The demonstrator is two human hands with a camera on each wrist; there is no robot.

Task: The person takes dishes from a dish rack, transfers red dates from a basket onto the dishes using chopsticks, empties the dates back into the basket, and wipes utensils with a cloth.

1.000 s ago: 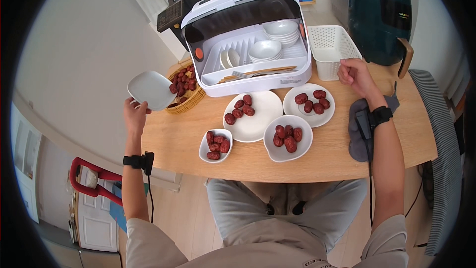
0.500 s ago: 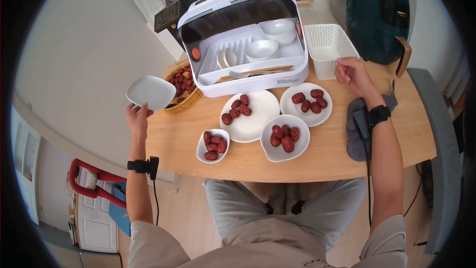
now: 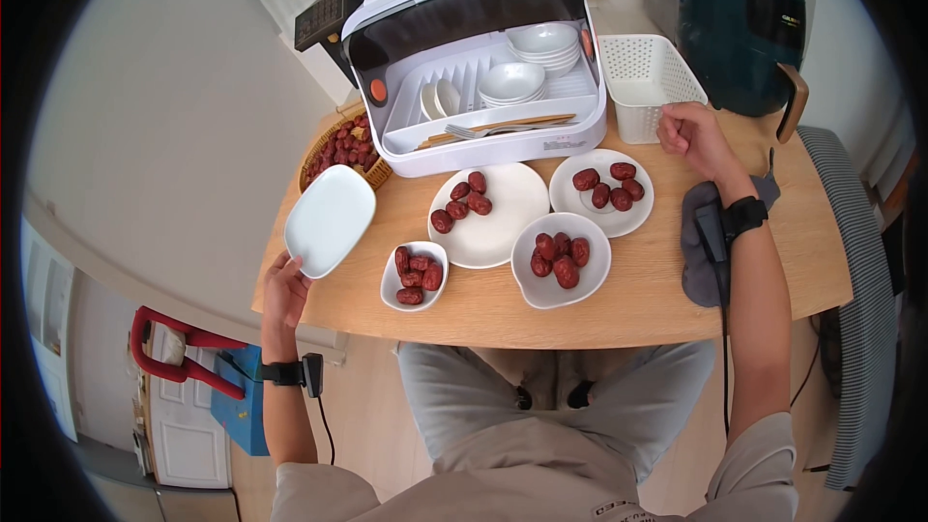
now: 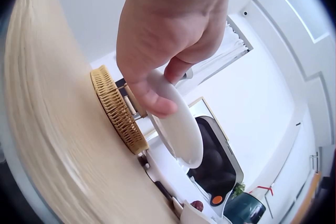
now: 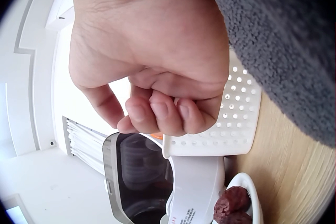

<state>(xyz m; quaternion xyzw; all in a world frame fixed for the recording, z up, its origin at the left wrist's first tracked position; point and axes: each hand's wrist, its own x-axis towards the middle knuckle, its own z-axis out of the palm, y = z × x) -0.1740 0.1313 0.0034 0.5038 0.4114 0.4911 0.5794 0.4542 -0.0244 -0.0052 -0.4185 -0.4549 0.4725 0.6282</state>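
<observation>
My left hand [image 3: 285, 296] pinches the near edge of a white rounded rectangular plate [image 3: 332, 222] at the table's left side. In the left wrist view the thumb lies on the face of the plate [image 4: 181, 132], which is tilted. My right hand [image 3: 696, 143] holds nothing, its fingers loosely curled beside a white perforated basket [image 3: 646, 121]. Red dates lie on a large round plate [image 3: 512, 208], a smaller round plate [image 3: 630, 219], a small square bowl [image 3: 391, 285] and a spouted bowl [image 3: 561, 298].
A wicker basket [image 3: 377, 174] of dates stands behind the held plate. At the back, an open white dish box [image 3: 522, 157] holds bowls, chopsticks and a fork. A green air fryer [image 3: 739, 34] is at the back right. A grey cloth [image 3: 701, 280] lies under my right wrist.
My left hand has brought the white plate from beside the wicker basket toward me and to the right, turning its face up more. My right hand stays nearly still.
</observation>
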